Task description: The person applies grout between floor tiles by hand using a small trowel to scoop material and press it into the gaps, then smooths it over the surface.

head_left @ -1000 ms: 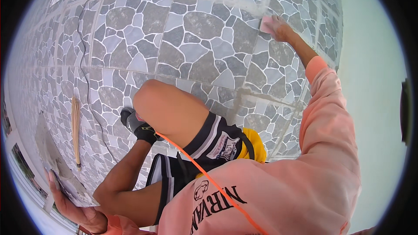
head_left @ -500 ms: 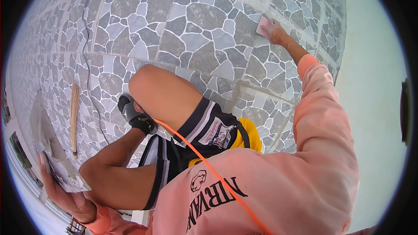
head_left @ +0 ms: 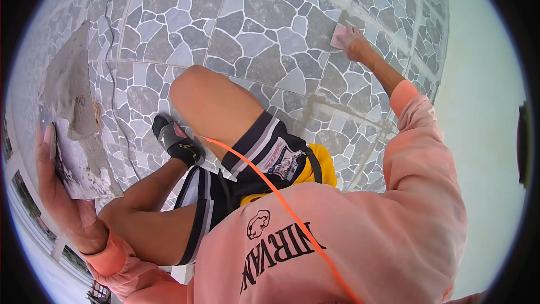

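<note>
My left hand (head_left: 63, 205) grips a flat, thin-edged plate (head_left: 84, 171) by its edge, at the lower left. Grey mortar paste (head_left: 68, 87) is heaped over the plate's upper part. At the upper right, my right arm reaches out over the stone-patterned floor tiles (head_left: 264, 19). My right hand (head_left: 355, 44) is closed on a small pink flat spreader (head_left: 339, 35), pressed against the floor beside a tile joint. A damp grey smear shows just above the spreader.
A pale wall (head_left: 478, 73) borders the floor on the right. A dark cable (head_left: 111, 34) runs across the tiles on the left. Behind the plate, a straw broom (head_left: 98, 114) is mostly hidden. My bent leg and an orange cord (head_left: 270, 186) lie nearer. Grey grout (head_left: 337, 107) marks nearby joints.
My left hand has raised the mortar-covered plate and tilted it to show more mortar; it now covers most of the broom. My right hand and the spreader have barely shifted.
</note>
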The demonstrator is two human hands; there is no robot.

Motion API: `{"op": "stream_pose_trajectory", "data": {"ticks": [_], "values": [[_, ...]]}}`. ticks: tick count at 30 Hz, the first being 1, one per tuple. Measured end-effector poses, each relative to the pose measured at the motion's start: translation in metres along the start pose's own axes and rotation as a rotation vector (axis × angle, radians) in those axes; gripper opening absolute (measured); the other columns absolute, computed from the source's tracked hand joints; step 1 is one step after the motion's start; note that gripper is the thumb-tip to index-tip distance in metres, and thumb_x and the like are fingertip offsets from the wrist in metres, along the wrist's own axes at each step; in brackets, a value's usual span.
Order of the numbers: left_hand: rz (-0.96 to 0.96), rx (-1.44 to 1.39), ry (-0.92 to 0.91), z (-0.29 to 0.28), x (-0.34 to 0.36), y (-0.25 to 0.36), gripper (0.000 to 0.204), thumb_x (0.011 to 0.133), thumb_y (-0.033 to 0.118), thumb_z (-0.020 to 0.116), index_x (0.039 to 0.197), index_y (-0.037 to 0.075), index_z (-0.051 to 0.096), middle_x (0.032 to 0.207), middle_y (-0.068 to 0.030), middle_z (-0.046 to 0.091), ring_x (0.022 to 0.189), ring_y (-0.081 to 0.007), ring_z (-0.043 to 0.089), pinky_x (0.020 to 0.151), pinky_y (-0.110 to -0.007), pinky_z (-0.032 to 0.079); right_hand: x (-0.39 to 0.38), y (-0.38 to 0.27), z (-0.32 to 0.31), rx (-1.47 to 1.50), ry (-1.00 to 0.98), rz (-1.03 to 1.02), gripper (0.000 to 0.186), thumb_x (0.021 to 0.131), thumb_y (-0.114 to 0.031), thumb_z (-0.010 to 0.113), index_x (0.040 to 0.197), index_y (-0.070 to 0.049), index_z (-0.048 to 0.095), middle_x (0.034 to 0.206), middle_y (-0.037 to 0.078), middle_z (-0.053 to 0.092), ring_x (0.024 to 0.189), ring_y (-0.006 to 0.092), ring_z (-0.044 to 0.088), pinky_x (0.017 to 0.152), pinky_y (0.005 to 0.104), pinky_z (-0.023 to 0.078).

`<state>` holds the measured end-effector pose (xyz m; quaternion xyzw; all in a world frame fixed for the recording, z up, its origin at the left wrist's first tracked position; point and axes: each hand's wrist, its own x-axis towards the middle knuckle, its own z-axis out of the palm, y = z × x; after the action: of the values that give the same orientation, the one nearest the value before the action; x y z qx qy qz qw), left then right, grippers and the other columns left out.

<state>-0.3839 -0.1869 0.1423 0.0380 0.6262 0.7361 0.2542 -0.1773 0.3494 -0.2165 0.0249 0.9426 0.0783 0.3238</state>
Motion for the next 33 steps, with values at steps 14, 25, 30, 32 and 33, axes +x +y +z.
{"op": "stream_pose_trajectory", "data": {"ticks": [14,25,30,32,33], "values": [[-0.2,0.008,0.36,0.007,0.0,-0.027,0.047,0.095,0.013,0.046,0.138,-0.005,0.035,0.124,-0.016,0.054,0.111,-0.0205,0.058,0.089,-0.034,0.052,-0.037,-0.052,0.034,0.161,0.185,0.006,0.038,0.072,-0.006,0.061,0.11,-0.01,0.058,0.113,0.024,0.046,0.108,0.041,0.047,0.091,0.0481,0.04],[-0.272,0.009,0.272,0.031,0.001,-0.056,0.05,0.095,0.015,0.048,0.14,-0.003,0.033,0.127,-0.0138,0.053,0.111,-0.0203,0.057,0.09,-0.033,0.05,-0.059,-0.076,0.042,0.172,0.232,-0.025,0.042,0.071,-0.004,0.061,0.112,-0.008,0.055,0.112,0.026,0.043,0.104,0.0422,0.045,0.088,0.0489,0.04],[-0.299,0.064,0.239,0.057,0.008,-0.069,0.057,0.094,0.014,0.049,0.143,-0.004,0.025,0.125,-0.0134,0.053,0.11,-0.0195,0.057,0.087,-0.033,0.051,-0.062,-0.077,0.045,0.075,0.137,0.044,0.038,0.071,-0.004,0.061,0.108,-0.008,0.058,0.106,0.024,0.048,0.104,0.0411,0.046,0.088,0.0485,0.04],[-0.31,0.065,0.193,0.061,0.009,-0.081,0.057,0.093,0.014,0.049,0.143,-0.004,0.025,0.123,-0.0128,0.054,0.107,-0.0187,0.058,0.085,-0.033,0.052,-0.073,-0.071,0.009,0.133,-0.089,0.065,0.035,0.073,-0.006,0.063,0.108,-0.009,0.062,0.11,0.023,0.05,0.107,0.04,0.048,0.092,0.0483,0.04],[-0.309,0.064,0.151,0.063,0.011,-0.086,0.058,0.093,0.014,0.05,0.143,-0.003,0.025,0.121,-0.0123,0.055,0.105,-0.0179,0.059,0.084,-0.032,0.052,-0.078,-0.065,-0.011,0.133,-0.071,0.056,0.035,0.073,-0.006,0.063,0.108,-0.009,0.062,0.11,0.023,0.05,0.107,0.04,0.048,0.092,0.0483,0.04]]}}
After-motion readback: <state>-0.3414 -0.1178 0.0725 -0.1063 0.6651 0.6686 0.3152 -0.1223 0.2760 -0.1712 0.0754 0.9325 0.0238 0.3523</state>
